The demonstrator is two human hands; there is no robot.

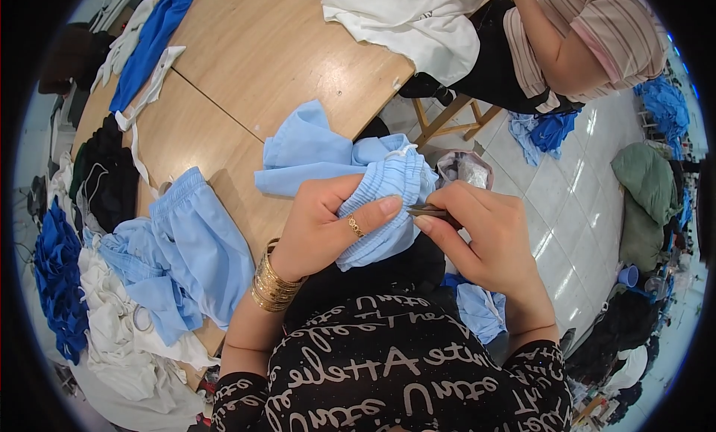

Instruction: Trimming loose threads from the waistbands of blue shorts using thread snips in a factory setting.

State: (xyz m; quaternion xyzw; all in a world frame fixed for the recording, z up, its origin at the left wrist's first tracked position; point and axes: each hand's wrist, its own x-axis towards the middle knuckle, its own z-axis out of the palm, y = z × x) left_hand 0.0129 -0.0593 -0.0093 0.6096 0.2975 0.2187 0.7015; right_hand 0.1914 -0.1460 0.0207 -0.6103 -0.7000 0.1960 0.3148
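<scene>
Light blue elastic-waist pants [399,174] are bunched up in front of me, partly resting on the table edge. My left hand [324,223] grips the gathered waistband, its thumb pressed on top. In my right hand [485,230] is a pair of small dark metal thread snips [431,211], pinched between thumb and fingers. The tips of the snips touch or nearly touch the waistband beside my left thumb. Whether the blades are apart is too small to tell.
More light blue pants [201,238] lie on the wooden table [283,51] at left, near white cloth [119,312] and dark blue fabric [60,275]. Another person [574,51] sits at far right by white cloth [418,29]. Fabric piles [645,201] line the tiled floor [567,230].
</scene>
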